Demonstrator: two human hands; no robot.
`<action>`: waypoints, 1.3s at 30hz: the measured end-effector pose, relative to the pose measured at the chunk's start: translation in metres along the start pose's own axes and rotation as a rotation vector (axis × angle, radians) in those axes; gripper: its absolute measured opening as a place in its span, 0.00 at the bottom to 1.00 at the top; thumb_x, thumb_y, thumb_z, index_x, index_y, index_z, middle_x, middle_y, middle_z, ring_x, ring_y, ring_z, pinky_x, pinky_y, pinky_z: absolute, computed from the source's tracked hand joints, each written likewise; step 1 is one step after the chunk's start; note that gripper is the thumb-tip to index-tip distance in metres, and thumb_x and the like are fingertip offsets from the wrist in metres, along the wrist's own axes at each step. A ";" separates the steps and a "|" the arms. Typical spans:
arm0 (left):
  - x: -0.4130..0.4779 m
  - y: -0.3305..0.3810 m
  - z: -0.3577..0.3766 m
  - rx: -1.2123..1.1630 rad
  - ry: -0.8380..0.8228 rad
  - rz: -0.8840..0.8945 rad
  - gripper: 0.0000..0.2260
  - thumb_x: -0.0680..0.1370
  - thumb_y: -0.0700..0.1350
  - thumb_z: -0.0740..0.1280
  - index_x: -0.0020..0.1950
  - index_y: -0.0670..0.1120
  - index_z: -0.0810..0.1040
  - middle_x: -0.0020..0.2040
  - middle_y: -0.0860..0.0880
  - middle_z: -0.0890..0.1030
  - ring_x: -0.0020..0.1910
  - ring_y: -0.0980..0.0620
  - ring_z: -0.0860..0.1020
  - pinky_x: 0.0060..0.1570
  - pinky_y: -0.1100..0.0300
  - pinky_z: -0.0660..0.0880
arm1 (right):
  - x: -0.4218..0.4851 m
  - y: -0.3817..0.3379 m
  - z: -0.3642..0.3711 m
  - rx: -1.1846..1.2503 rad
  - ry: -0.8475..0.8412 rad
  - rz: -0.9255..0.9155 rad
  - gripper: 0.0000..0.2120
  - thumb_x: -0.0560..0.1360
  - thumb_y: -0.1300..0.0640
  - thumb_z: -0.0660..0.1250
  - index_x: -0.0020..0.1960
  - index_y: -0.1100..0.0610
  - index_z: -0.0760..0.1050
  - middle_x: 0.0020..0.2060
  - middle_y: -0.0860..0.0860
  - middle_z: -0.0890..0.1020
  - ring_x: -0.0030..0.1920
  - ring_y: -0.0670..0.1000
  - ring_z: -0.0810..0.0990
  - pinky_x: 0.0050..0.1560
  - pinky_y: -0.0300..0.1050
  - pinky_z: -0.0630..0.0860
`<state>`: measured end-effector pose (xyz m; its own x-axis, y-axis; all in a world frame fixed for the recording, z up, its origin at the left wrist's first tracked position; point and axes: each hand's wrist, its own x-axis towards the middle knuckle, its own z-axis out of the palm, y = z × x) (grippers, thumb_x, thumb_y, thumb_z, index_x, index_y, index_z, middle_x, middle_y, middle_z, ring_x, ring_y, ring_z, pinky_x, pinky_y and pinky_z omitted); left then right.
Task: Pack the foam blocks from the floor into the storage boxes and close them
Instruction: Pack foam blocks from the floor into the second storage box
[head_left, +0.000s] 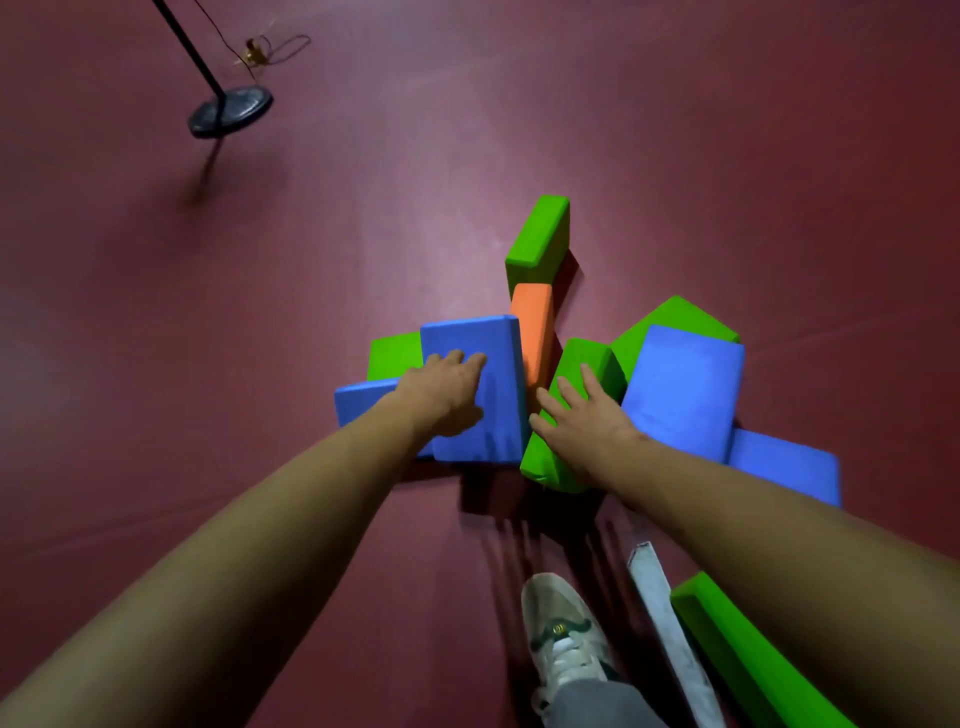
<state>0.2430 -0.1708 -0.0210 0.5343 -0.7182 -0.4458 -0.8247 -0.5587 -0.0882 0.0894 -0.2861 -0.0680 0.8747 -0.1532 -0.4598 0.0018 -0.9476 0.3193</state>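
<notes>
hands (441, 397) (582, 423) on blue block (498, 338) and green block (602, 358)

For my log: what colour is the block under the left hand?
Plain blue: the block under the left hand, seen best in the head view.

The dark red floor (363, 234) carries a heap of foam blocks. 1 green block (540, 239) stands on edge at the far end, with an orange block (532, 322) just in front of it. 1 blue block (363, 400) lies low at the heap's left edge and another blue block (784, 467) at its right. A round black stand base (231, 111) rests well apart, far left.
</notes>
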 end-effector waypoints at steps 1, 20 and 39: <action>0.016 -0.002 -0.001 0.006 0.017 0.013 0.37 0.78 0.54 0.69 0.81 0.48 0.53 0.77 0.42 0.61 0.73 0.38 0.64 0.67 0.40 0.69 | 0.015 0.004 0.001 -0.058 0.014 -0.008 0.24 0.86 0.52 0.50 0.81 0.51 0.54 0.81 0.57 0.50 0.80 0.64 0.48 0.75 0.72 0.41; 0.086 0.028 0.069 0.279 0.161 0.136 0.29 0.73 0.56 0.71 0.72 0.50 0.71 0.67 0.43 0.68 0.67 0.41 0.67 0.63 0.48 0.67 | 0.077 0.010 0.071 -0.342 0.194 -0.033 0.21 0.82 0.60 0.46 0.71 0.58 0.66 0.65 0.61 0.73 0.68 0.69 0.69 0.72 0.73 0.52; -0.145 -0.057 0.030 -0.181 0.088 -0.194 0.49 0.63 0.57 0.80 0.76 0.49 0.58 0.67 0.46 0.68 0.62 0.39 0.75 0.54 0.45 0.75 | -0.053 -0.022 -0.100 0.136 0.362 0.063 0.39 0.73 0.57 0.68 0.78 0.54 0.50 0.64 0.58 0.71 0.60 0.60 0.74 0.56 0.58 0.71</action>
<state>0.2072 -0.0226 0.0218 0.6994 -0.6197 -0.3562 -0.6633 -0.7484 -0.0004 0.0914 -0.2287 0.0325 0.9855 -0.1268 -0.1131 -0.1005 -0.9717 0.2139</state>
